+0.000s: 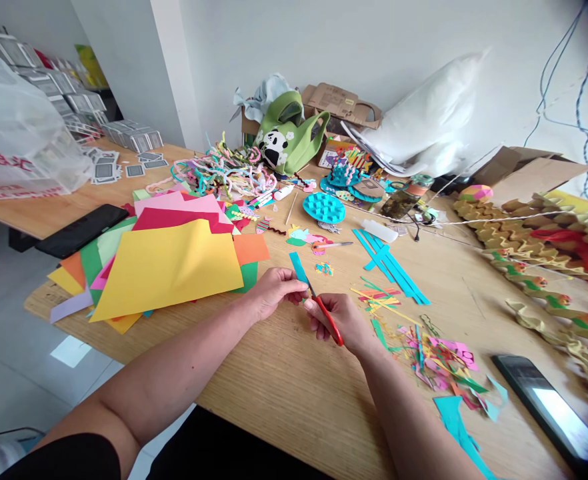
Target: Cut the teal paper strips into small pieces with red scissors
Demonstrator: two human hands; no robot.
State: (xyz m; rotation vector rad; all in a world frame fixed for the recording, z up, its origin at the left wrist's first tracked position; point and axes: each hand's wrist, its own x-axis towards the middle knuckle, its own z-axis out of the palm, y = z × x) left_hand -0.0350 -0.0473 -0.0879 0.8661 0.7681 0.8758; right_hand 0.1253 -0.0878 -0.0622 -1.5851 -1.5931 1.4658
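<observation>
Between the fingers of my left hand (279,293) is a short blue paper strip (298,267), pointing up and away from me. My right hand (338,319) grips red-handled scissors (330,320), and their dark blades reach to the strip at my left fingertips. Whether the blades are apart is hard to make out. Just beyond the hands lies a little pile of small blue and yellow paper bits (324,269). Longer blue strips (391,267) rest on the table to the right.
Coloured paper sheets (174,267) are stacked at left beside a black phone (84,230). Paper scraps (439,363) and another phone (549,407) lie at right. Farther back are a green panda bag (287,137), pipe cleaners (224,170), a jar (407,197) and egg-tray cardboard (539,233).
</observation>
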